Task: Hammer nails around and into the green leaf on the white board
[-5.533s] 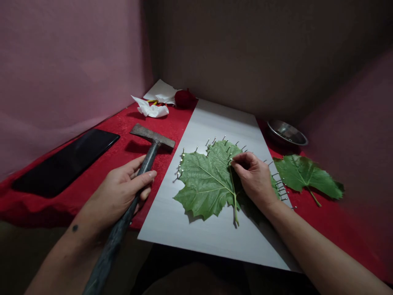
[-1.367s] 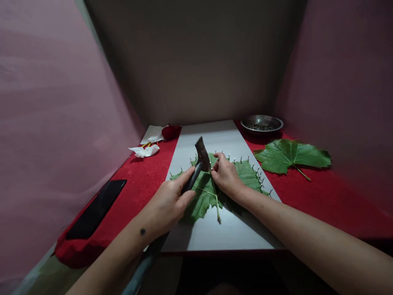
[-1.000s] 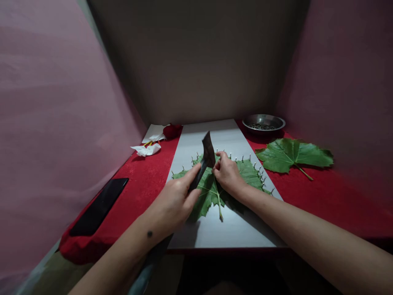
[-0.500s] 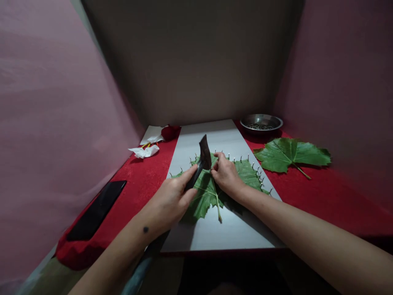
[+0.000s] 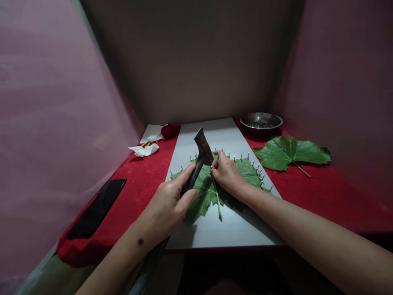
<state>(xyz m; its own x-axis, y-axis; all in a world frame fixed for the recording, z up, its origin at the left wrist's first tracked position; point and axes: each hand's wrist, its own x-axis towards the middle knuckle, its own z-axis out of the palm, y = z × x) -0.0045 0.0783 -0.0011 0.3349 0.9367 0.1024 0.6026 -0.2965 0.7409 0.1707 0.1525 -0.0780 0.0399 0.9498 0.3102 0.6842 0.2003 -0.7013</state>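
Note:
My left hand (image 5: 173, 196) is wrapped round the dark handle of a hammer (image 5: 204, 146) with a flared, worn metal head. That head is tilted just above the fingertips of my right hand (image 5: 226, 172). Thumb and finger there pinch a nail (image 5: 211, 167), mostly hidden, upright over the middle of a large green leaf (image 5: 202, 196). The leaf lies flat on a white board (image 5: 211, 235), its stem pointing towards me. Several nails (image 5: 260, 174) stand along the leaf's far and side edges. My right hand and forearm cover part of the leaf.
A metal bowl of nails (image 5: 260, 121) stands at the back right. Nearer, a second leaf (image 5: 291, 153) lies on the red cloth (image 5: 322, 200). To the left are a black phone (image 5: 97, 209), crumpled white tissue (image 5: 144, 150) and a red round thing (image 5: 168, 131).
The hammer head has risen slightly and tipped left, away from my right fingers. My left hand has shifted a little with it. My right hand keeps its place on the leaf.

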